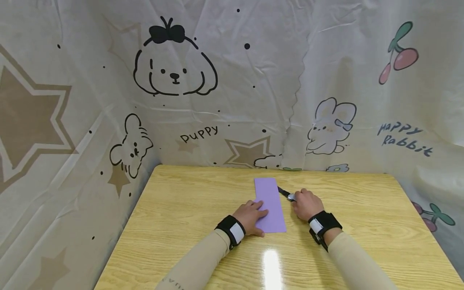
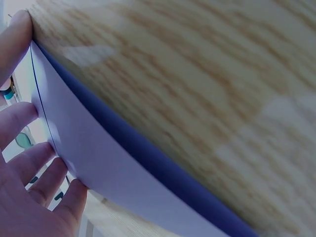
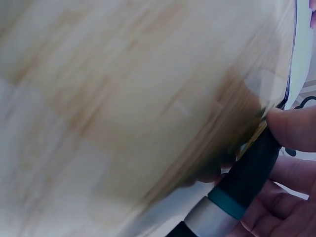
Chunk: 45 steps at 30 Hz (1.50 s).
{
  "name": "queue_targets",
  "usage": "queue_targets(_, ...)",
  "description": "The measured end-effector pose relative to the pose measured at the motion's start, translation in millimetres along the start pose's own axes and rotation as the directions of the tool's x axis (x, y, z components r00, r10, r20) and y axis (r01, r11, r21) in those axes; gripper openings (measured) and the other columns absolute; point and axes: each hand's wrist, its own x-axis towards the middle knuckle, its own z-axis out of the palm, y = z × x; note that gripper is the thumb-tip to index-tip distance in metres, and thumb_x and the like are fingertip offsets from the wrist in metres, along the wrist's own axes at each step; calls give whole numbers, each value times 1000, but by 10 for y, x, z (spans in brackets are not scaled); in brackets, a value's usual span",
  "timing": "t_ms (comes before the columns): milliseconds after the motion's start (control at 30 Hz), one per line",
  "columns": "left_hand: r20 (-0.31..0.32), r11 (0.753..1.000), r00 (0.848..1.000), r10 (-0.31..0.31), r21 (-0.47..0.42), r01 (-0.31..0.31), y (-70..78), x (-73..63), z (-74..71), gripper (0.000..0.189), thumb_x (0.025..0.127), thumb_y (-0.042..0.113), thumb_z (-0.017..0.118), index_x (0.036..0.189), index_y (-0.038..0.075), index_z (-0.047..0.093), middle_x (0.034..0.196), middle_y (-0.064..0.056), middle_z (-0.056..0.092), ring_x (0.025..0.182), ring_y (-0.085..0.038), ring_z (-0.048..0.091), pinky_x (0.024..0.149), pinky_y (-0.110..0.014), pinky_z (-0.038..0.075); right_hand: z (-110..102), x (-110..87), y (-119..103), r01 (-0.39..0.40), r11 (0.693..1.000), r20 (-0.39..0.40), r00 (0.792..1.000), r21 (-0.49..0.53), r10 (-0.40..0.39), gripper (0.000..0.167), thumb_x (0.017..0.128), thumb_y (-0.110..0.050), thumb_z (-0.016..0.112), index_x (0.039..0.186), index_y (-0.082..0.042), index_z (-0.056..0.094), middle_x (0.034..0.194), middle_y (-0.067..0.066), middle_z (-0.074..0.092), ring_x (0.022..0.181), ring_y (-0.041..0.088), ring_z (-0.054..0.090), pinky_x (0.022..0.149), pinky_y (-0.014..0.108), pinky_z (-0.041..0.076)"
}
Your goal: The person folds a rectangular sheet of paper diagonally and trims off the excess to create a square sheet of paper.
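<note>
A folded sheet of purple paper (image 1: 269, 193) lies on the table, its long side running away from me. My left hand (image 1: 250, 217) rests on its left part with the fingers spread, pressing it down. In the left wrist view, the fingertips touch the edge of the paper (image 2: 98, 148), and a darker layer shows along its side. My right hand (image 1: 307, 204) grips what looks like a utility knife (image 1: 291, 197), whose dark tip meets the paper's upper right edge. The right wrist view shows the knife's black handle (image 3: 247, 173) with a green band and silver part, the thumb along it.
The wood-grain table (image 1: 181, 197) extends on both sides of the paper. A pale curtain (image 1: 232, 100) with printed cartoon animals and stars hangs along the back and left edges. A bright reflection (image 1: 272, 270) shines on the tabletop near the front.
</note>
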Motion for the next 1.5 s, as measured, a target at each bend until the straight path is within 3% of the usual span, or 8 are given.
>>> queue_targets(200,-29,1000,1000,3,0,-3,-27,36,39,65,84,56,69,141,28,54,150,-5,42,130,-24,44,104,-36,41,23,19,-2,2,1000,-4,1000,5,-2,16,84,-15,72,89,-1,68,76,9,52,63,23,52,52,39,46)
queue_targets(433,-95,999,995,32,6,-32,-41,94,72,39,93,35,65,131,27,64,143,-7,50,128,-23,48,106,-33,39,40,92,-40,-9,1000,22,1000,7,9,14,85,-16,71,89,-2,68,77,8,52,63,22,51,52,38,45)
queue_targets(667,-75,997,997,22,-76,-28,-5,110,-21,41,86,31,74,126,23,68,133,-7,54,121,-18,54,99,-27,45,11,155,-81,1,1000,28,1000,2,-1,15,85,-16,70,90,-2,68,77,8,52,64,23,51,52,39,45)
queue_targets(867,-73,996,997,30,-80,-36,15,110,-93,43,82,32,79,122,22,70,126,-6,56,111,-16,58,93,-26,48,1,148,-62,1,1000,17,1000,-3,-1,15,85,-16,70,87,-2,68,75,8,51,63,23,50,51,39,45)
queue_targets(1200,-71,995,997,26,-97,-33,-13,104,-57,45,82,33,79,124,21,69,128,-6,56,113,-16,57,94,-24,47,39,112,-16,2,1000,-16,1000,10,-2,17,84,-15,71,87,2,68,75,10,53,63,24,52,52,40,46)
queue_targets(1500,-92,992,995,47,-112,-57,-30,117,-7,46,81,33,80,123,20,70,128,-7,56,114,-17,57,96,-25,46,54,177,-28,-12,1000,6,1000,14,12,17,84,-16,71,89,0,68,76,9,53,64,23,51,50,39,45)
